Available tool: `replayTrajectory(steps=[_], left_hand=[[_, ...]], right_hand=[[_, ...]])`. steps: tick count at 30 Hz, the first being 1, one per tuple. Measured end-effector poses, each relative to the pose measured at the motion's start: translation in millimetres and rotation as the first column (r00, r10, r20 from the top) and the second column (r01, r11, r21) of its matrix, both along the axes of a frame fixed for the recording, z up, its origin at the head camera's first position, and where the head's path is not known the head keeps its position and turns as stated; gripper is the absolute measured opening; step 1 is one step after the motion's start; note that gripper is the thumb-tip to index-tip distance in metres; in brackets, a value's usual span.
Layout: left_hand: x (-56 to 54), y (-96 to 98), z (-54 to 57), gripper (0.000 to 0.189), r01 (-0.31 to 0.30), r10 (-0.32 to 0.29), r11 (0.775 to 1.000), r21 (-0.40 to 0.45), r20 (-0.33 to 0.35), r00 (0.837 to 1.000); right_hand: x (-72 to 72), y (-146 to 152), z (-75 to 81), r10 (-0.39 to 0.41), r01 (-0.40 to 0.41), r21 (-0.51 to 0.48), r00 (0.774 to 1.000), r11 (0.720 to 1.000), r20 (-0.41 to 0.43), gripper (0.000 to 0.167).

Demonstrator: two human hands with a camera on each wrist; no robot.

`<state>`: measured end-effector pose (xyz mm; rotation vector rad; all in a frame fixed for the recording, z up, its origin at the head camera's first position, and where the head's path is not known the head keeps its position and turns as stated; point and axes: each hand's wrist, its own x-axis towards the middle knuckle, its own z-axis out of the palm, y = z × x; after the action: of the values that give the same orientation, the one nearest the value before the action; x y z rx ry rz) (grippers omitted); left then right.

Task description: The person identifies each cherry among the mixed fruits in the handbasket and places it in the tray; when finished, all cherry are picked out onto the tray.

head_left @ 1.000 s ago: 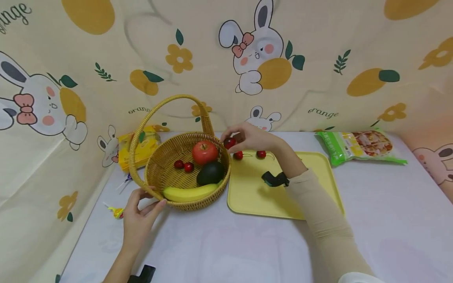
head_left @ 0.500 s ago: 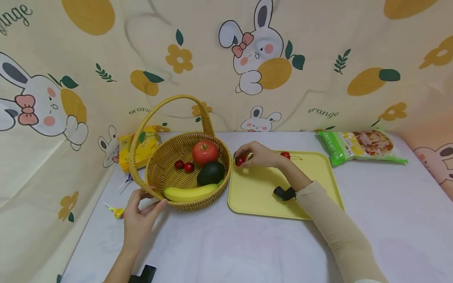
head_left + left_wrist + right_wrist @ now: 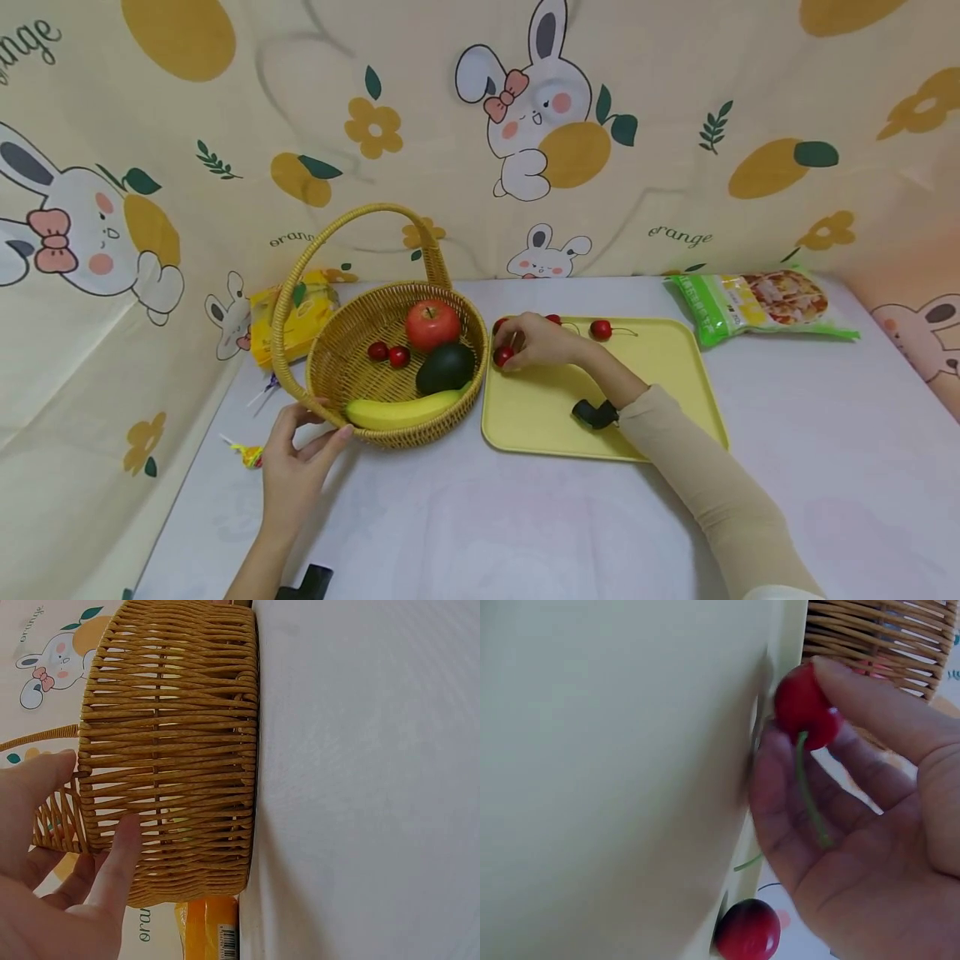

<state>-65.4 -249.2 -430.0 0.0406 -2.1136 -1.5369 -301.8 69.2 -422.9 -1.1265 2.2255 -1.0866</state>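
With thumb and fingertips, my left hand (image 3: 294, 462) holds the yellow wicker basket (image 3: 375, 287) at the near foot of its handle. In the left wrist view, fingers lie against the woven wall (image 3: 169, 742). My right hand (image 3: 543, 342) pinches a red cherry (image 3: 503, 357) over the left side of the yellow tray (image 3: 600, 433); its green stem shows in the right wrist view. Another cherry (image 3: 748, 930) lies beside that hand. Farther right on the tray are a cherry partly behind the hand (image 3: 553, 319) and one with its stem showing (image 3: 601, 330).
Inside the basket are an apple (image 3: 432, 325), a dark avocado (image 3: 446, 368), a banana (image 3: 405, 411) and two cherries (image 3: 388, 354). A yellow packet (image 3: 292, 317) and lollipops (image 3: 250, 455) lie left. A green-and-white food bag (image 3: 765, 307) lies at the back right.
My right hand has moved from the basket's right rim toward the near side, over the tray's left part, a cherry between its fingers throughout. My left hand has stayed on the basket.
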Motion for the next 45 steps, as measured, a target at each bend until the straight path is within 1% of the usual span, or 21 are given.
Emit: replayTrajectory(steps=[3,9,16,20,22,25,29,31,32,34,37,39,42,43,45], left_hand=[[0.0,-0.3,-0.4,0.047,0.003,-0.003,1.0,0.015,-0.016,1.0],[0.3,-1.3,0.3,0.046,0.014,-0.011,0.999,0.038,-0.055,0.998],[0.9,-1.8,1.4,0.045,0.0,0.001,1.0,0.01,-0.03,1.0],[0.8,-2.3,0.7,0.046,-0.001,0.002,1.0,0.007,-0.027,1.0],[0.5,-2.2,0.2,0.046,0.001,-0.001,1.0,0.011,-0.031,1.0],[-0.1,-1.3,-1.4,0.046,0.01,-0.01,1.0,0.015,-0.041,0.999],[-0.3,0.4,-1.5,0.047,0.02,-0.019,0.999,0.028,-0.053,0.998],[-0.2,0.8,-0.5,0.046,0.017,-0.016,0.999,0.029,-0.049,0.999],[-0.2,0.8,0.0,0.046,0.017,-0.015,0.999,0.032,-0.047,0.999],[0.0,0.2,0.8,0.045,0.013,-0.012,1.0,0.023,-0.036,0.999],[0.4,-1.6,1.0,0.042,0.017,-0.017,1.0,0.013,-0.024,1.0],[0.1,-2.5,0.5,0.041,0.024,-0.024,1.0,0.015,-0.023,0.999],[-0.3,-2.7,-0.1,0.041,0.034,-0.033,0.999,0.029,-0.032,0.999],[-0.6,-2.6,-0.3,0.041,0.034,-0.033,0.999,0.035,-0.036,0.999],[-1.6,-1.6,-1.2,0.042,0.035,-0.034,0.999,0.039,-0.039,0.999]], right_hand=[[0.3,-1,-1.0,-0.009,0.009,0.002,1.0,1.0,-0.018,0.028],[-0.8,-5,-3.1,0.008,-0.008,-0.001,0.999,1.0,-0.042,0.029],[-0.7,-6,-3.0,0.014,-0.013,0.022,0.999,1.0,-0.048,0.029],[1.6,-3,2.2,0.009,-0.007,0.039,0.999,0.999,-0.042,0.031],[3.4,0,8.2,0.006,-0.004,0.048,0.999,0.999,-0.036,0.033],[5.9,7,23.4,-0.005,0.007,0.042,0.998,0.999,-0.059,0.035],[6.4,12,52.1,-0.054,0.049,-0.037,0.988,0.998,-0.143,0.031],[6.0,7,67.4,-0.074,0.059,-0.087,0.98,0.994,-0.187,0.026],[6.0,2,75.2,-0.075,0.054,-0.111,0.977,0.992,-0.2,0.025],[7.6,-14,91.0,-0.047,0.016,-0.145,0.975,0.989,-0.218,0.022],[9.6,-49,111.4,0.046,-0.081,-0.152,0.974,0.985,-0.22,0.022],[10.2,-76,121.6,0.122,-0.151,-0.125,0.97,0.981,-0.21,0.021],[9.4,-119,128.6,0.232,-0.246,-0.064,0.957,0.967,-0.176,0.022],[8.4,-132,127.9,0.265,-0.275,-0.046,0.951,0.96,-0.158,0.023],[7.2,-155,124.0,0.306,-0.309,-0.009,0.947,0.951,-0.097,0.026]])
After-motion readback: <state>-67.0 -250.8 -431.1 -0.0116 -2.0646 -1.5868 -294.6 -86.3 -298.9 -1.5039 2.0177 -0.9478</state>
